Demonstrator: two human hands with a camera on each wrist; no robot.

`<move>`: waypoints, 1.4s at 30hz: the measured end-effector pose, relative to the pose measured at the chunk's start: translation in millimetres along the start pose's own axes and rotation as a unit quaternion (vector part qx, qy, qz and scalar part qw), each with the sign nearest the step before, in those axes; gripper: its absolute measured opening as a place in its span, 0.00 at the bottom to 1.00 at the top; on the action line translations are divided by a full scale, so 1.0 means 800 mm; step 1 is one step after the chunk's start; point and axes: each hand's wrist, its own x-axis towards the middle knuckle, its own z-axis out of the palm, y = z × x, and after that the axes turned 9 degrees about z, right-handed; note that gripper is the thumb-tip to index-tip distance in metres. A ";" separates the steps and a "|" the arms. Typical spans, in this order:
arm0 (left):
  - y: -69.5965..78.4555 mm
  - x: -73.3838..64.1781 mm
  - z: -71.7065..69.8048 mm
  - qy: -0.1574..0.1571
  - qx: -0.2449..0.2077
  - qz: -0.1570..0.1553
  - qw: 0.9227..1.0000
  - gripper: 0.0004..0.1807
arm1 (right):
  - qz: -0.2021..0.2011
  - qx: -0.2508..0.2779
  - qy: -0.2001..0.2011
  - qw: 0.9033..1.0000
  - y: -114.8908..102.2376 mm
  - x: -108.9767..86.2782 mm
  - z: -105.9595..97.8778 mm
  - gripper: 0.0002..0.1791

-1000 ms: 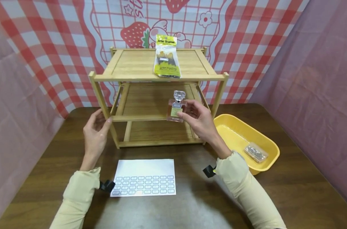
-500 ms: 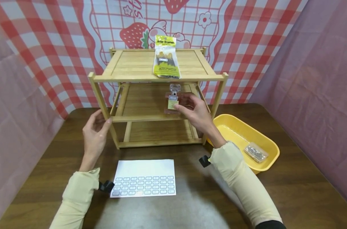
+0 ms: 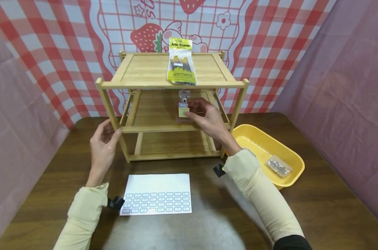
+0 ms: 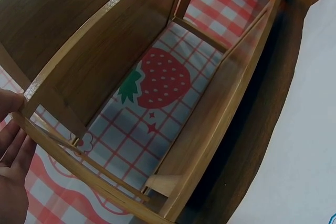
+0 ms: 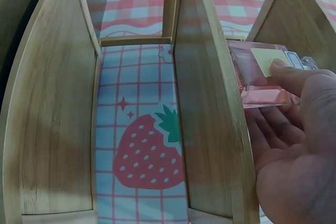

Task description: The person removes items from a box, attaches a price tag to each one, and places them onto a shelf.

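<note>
My right hand (image 3: 209, 119) pinches a small pink glass perfume bottle (image 3: 180, 118) with a clear faceted cap. It stands upright at the front of the middle tier of a wooden shelf rack (image 3: 151, 129). In the right wrist view the thumb presses the yellow label of the perfume bottle (image 5: 262, 95), with the fingers behind. Whether its base touches the board cannot be told. My left hand (image 3: 102, 149) holds the rack's left front post at middle-tier height, thumb in front. The left wrist view shows only part of that hand (image 4: 13, 166).
An artist brushes packet (image 3: 181, 67) lies on the rack's top tier. A yellow basin (image 3: 249, 139) at the right holds a clear small box of metal pieces (image 3: 278, 166). A white label sheet (image 3: 157, 184) lies on the table before the rack. Curtains stand behind and beside.
My right hand has carried the perfume bottle left, slightly up and inward, from in front of the rack to over the middle tier. The left hand stays on the post.
</note>
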 end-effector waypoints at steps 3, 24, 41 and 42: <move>0.000 0.000 0.000 0.001 0.002 -0.002 1.000 0.19 | 0.006 -0.011 -0.011 1.000 -0.001 0.002 0.002 0.19; 0.003 0.003 0.003 0.000 -0.008 -0.011 1.000 0.18 | 0.028 -0.066 -0.042 0.997 -0.004 0.007 0.006 0.20; 0.003 -0.001 0.001 0.002 -0.007 -0.013 1.000 0.18 | -0.002 -0.129 -0.028 0.991 -0.008 0.010 0.013 0.08; 0.003 -0.001 0.001 0.002 -0.007 -0.014 1.000 0.18 | -0.003 -0.131 -0.027 0.991 -0.008 0.010 0.013 0.08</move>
